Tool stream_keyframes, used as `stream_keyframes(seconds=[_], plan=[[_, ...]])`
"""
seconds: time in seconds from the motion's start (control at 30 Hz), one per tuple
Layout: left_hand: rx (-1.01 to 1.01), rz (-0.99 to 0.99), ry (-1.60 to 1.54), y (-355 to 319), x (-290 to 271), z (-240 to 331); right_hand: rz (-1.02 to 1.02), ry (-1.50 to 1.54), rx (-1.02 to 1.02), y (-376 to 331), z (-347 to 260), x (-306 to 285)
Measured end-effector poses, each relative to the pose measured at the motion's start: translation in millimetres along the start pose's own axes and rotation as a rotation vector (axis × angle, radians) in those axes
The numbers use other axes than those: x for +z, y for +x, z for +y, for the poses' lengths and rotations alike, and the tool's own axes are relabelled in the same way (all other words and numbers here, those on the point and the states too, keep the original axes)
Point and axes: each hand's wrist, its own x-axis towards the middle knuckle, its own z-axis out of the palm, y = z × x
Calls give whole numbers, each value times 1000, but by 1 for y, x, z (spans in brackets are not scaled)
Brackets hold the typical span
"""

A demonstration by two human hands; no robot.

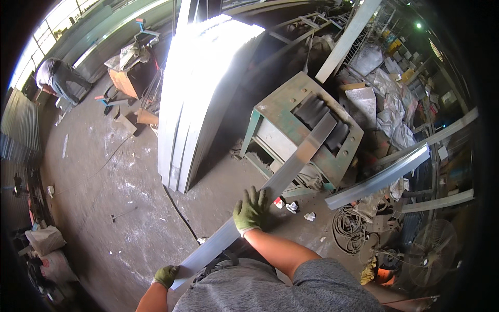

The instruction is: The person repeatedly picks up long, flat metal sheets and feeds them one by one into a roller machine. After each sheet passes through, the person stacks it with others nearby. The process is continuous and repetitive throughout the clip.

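A long flat metal strip (215, 240) slants from my waist up to the right. Its far end lies on the dark rollers (314, 112) of a worn green and grey machine (280, 106). My left hand (166, 276), in a green glove, is closed around the edge of the strip near its close end; some of those fingers are hidden. Farther along, my right hand (250, 210), also gloved in green, rests flat on the strip with fingers spread.
A tall stack of bright metal panels (192, 114) stands left of the machine. To the right lie a bent metal channel (379, 177), coiled cable (348, 231) and a fan (432, 255). Crumpled scraps (292, 207) litter the floor. Another person (65, 80) bends over at back left.
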Motion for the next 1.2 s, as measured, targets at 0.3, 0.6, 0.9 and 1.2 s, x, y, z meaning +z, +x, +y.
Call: stream_keyframes(seconds=[0.3,0.6,0.9,1.2], plan=[[3,-15,-16,-15,-21,-41,-139,125,-124,-29,-14,-5],[151,-82,154,85,-35,264,132,-92,-158,192,147,-54],[360,10,123,209,-17,502,160,-18,-139,197,216,-47],[493,-27,124,283,-9,713,234,68,-41,250,262,-95]])
